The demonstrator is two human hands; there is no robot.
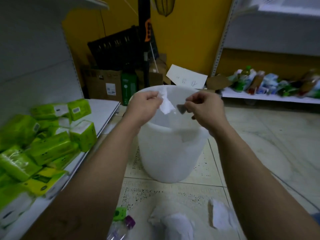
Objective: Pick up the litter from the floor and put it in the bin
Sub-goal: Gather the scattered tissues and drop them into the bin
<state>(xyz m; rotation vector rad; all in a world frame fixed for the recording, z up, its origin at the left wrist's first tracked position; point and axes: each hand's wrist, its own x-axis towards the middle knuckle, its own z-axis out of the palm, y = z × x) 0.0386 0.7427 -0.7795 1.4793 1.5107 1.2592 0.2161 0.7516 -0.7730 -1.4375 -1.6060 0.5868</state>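
A white translucent bin (pixel 170 153) stands on the tiled floor in front of me. Both hands hover over its open mouth. My left hand (pixel 145 104) pinches a scrap of white paper (pixel 166 105) that hangs over the opening. My right hand (pixel 204 105) pinches a small dark grey scrap (pixel 181 109). On the floor near me lie crumpled white tissues (pixel 176 224), another white tissue (pixel 220 216), a clear plastic bottle with a purple cap (pixel 121 229) and a small green packet (pixel 119 213).
A low white shelf (pixel 103 111) on the left holds several green tissue packs (pixel 50 146). Cardboard boxes (pixel 102 84) and a black crate stand against the yellow wall behind the bin. A shelf on the right (pixel 270 97) carries bottles and packets.
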